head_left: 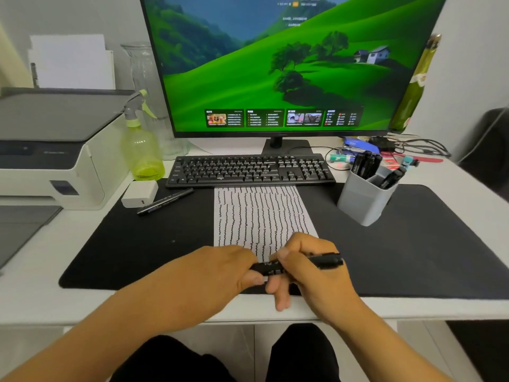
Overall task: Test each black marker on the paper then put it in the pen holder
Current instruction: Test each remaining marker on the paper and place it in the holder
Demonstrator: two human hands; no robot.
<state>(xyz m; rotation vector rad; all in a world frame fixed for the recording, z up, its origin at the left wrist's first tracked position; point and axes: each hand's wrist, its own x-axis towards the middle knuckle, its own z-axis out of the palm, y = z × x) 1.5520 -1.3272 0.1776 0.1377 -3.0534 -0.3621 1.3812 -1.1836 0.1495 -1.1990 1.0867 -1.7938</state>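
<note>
**Both hands hold one black marker over the paper**

A black marker (297,264) lies level between both hands, near the desk's front edge. The left hand (220,267) pinches its left end; the right hand (308,267) curls round its middle. Beyond lies scribbled paper (259,213) (wavy black lines), then a keyboard (249,170) marked "aigo", and a grey pen holder (363,201) holding markers at right.

A: What do we see of the person, approx?
B: Two bare forearms, no sleeves, no watch or rings. Left hand (220,267) & right hand (308,267) both bare, no gloves.
A: Clothing?
B: We make out black trousers (300,354) on both legs at btm of frame. Fabric plain, no markings visible.
</note>
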